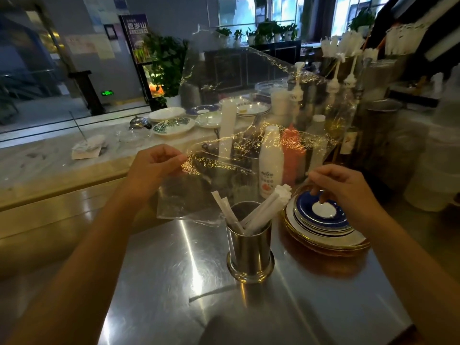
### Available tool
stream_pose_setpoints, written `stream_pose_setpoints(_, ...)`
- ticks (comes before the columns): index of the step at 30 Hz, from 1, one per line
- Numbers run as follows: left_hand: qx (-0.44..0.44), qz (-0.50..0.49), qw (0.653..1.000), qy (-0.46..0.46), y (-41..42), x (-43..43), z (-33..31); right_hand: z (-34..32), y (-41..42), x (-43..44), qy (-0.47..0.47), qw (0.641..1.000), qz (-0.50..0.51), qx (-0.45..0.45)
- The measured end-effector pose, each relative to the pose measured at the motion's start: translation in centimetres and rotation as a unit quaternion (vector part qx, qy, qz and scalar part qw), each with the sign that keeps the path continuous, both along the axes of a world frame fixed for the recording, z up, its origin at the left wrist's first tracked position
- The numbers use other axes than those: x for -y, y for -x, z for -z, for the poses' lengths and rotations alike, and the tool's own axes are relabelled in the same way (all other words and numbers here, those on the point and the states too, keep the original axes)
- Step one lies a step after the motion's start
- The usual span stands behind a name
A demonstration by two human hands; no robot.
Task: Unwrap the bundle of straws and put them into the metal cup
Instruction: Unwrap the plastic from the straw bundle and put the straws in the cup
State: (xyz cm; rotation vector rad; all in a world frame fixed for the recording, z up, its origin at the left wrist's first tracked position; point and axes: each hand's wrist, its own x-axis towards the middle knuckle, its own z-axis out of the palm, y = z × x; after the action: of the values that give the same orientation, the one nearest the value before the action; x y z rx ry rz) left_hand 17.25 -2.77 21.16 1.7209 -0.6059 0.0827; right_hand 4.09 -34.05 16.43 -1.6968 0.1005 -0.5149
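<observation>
On the steel counter [161, 282] stands the metal cup [249, 247], and the paper-wrapped straws [263, 207] already lean inside it. Just behind, the left hand [151, 168] pinches the empty clear plastic wrap [249, 115] between its fingers [178, 158]; the right hand [346, 188] hovers over stacked saucers [321, 220], fingers loosely curled, holding nothing I can see. The task seems nearly finished; next, the wrap should be put aside.

My straws [263, 207] are white, the cup [249, 247] silver, the top saucer [321, 212] blue (white centre), the table [174, 270] brushed steel-grey.
</observation>
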Motion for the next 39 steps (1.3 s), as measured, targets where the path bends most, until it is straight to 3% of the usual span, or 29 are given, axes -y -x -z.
stream_pose_setpoints(10,-0.003,-0.021,1.0,0.018,-0.5,-1.9,1.6,-0.6,-1.9,-1.2,0.022,0.998,0.026,0.043)
stream_pose_setpoints(18,-0.056,-0.042,0.995,0.078,-0.3,-3.6,3.0,-3.0,-3.8,-3.0,0.032,0.996,-0.022,0.077)
stream_pose_setpoints(39,-0.035,-0.069,0.994,0.083,-0.5,-6.1,2.6,-6.3,-6.1,-5.0,0.072,0.99,-0.001,0.118)
